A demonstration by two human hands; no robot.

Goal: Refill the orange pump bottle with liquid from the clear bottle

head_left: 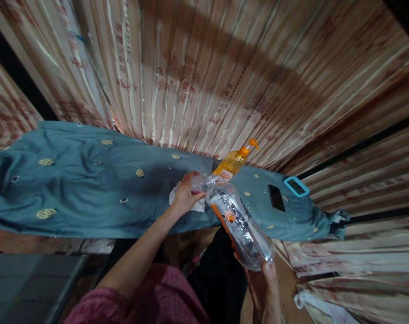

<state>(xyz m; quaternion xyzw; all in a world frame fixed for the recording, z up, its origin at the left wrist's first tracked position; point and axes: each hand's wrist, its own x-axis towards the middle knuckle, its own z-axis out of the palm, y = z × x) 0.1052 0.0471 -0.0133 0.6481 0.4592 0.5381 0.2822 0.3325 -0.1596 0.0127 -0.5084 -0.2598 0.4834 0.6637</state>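
1. Head view. Left hand (186, 194) grip is pinched around the neck end of a clear plastic bottle (236, 220), fingers curled over the top; whether a cap is under them cannot be told.
2. Right hand (263, 281) grip is wrapped under the bottle's base from below, fingers pressed against the bottom edge.
3. Bottle is tilted, neck up and away from the person, base low and near; it carries an orange label and hangs over the front edge of the counter (89, 198), which is covered in a teal cloth with small round gold patches.
4. White tissue (199, 205) lies on the cloth just under the left hand.
5. Orange pump bottle (233, 163) stands just behind the clear bottle's neck.
6. Dark phone (276, 197) and blue-framed timer (296, 186) lie to the right, near each other.
7. Pleated patterned curtain (224, 76) behind.
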